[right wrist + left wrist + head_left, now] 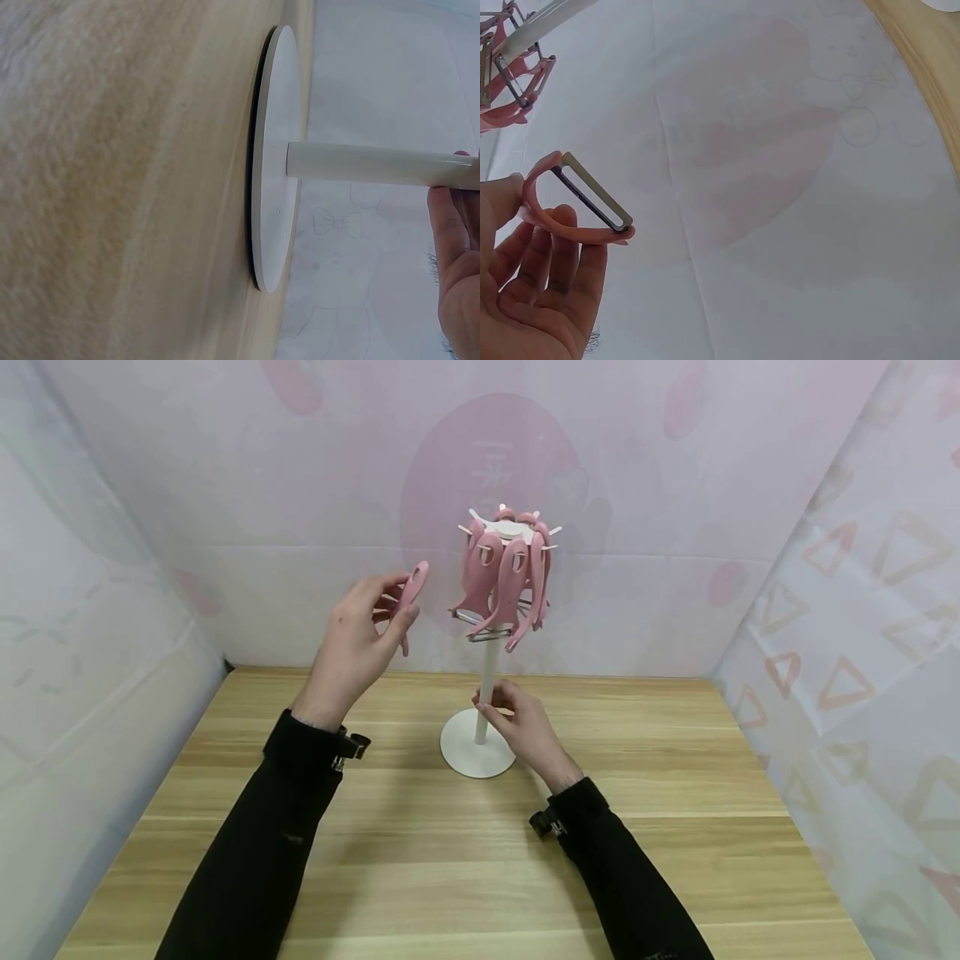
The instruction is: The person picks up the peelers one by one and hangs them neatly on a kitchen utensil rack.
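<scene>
A pink vegetable peeler [574, 229] with a metal blade is pinched between the thumb and fingers of my left hand [358, 631], in the air left of a white display stand [489, 672]. In the left wrist view its blade end points away from the palm. My right hand [525, 727] holds the stand's pole [360, 163] low down, just above its round white base [279, 217]. From prongs around the stand's top hang several more pink peelers [512, 581], handles up and blades down. Those at the back are partly hidden.
The stand rests on a light wooden table [420, 860], towards its back edge. Behind it rises a pale cloth backdrop [315, 485] with pink prints, and similar cloth walls [862, 677] close off both sides.
</scene>
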Action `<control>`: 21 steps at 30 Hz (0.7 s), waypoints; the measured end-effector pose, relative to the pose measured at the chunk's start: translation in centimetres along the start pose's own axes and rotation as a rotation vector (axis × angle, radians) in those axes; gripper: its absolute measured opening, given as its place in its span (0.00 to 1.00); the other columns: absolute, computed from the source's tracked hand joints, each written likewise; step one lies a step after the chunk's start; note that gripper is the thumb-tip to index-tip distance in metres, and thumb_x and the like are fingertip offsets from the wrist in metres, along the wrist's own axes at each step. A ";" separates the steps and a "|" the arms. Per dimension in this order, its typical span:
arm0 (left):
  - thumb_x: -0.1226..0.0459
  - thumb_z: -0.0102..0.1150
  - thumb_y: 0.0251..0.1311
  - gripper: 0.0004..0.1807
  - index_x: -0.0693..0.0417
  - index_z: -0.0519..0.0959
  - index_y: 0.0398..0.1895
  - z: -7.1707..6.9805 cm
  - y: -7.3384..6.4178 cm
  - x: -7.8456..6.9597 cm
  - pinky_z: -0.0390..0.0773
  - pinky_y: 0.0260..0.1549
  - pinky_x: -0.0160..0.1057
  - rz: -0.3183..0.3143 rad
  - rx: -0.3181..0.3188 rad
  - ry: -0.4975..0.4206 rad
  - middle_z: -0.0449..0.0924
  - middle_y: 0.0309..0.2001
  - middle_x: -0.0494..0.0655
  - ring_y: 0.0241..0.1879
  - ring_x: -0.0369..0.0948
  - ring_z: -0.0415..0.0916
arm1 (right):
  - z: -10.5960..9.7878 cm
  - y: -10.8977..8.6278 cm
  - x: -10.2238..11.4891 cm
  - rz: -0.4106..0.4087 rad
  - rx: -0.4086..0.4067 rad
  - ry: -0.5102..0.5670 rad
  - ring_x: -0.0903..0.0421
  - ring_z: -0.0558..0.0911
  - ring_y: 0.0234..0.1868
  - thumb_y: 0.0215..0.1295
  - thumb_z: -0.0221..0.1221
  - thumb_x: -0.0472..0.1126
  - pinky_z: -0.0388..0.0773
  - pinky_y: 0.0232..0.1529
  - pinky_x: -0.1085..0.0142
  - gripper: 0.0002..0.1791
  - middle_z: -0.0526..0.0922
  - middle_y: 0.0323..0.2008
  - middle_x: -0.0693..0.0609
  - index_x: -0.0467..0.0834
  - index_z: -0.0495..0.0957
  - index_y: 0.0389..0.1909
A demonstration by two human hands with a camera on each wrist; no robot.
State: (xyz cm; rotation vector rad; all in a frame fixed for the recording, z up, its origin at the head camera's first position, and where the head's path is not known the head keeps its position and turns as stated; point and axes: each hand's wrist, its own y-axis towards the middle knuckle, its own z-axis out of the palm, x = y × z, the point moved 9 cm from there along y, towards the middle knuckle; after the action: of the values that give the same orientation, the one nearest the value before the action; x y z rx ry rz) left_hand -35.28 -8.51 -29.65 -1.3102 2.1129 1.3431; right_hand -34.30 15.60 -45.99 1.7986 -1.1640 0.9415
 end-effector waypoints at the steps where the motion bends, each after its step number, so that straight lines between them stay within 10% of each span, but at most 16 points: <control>1: 0.61 0.68 0.87 0.26 0.60 0.79 0.81 -0.1 0.2 -0.2 0.87 0.74 0.59 0.001 -0.004 -0.008 0.84 0.67 0.62 0.67 0.57 0.86 | 0.0 0.0 0.0 0.000 0.000 0.000 0.38 0.92 0.69 0.91 0.64 0.38 0.89 0.73 0.41 0.16 0.93 0.64 0.38 0.37 0.83 0.70; 21: 0.55 0.63 0.90 0.27 0.54 0.79 0.83 -0.5 3.4 -3.2 0.86 0.76 0.57 0.036 -0.003 -0.053 0.83 0.69 0.59 0.68 0.51 0.85 | -0.1 -0.1 -0.1 0.001 -0.008 0.005 0.39 0.92 0.68 0.90 0.65 0.39 0.90 0.72 0.41 0.14 0.93 0.63 0.39 0.40 0.85 0.68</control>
State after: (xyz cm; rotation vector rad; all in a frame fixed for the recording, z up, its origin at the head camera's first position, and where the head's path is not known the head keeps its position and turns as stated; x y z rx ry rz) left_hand -36.29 -6.77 -25.45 -1.2293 2.1091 1.3801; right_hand -34.27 15.71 -46.01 1.7884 -1.1637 0.9399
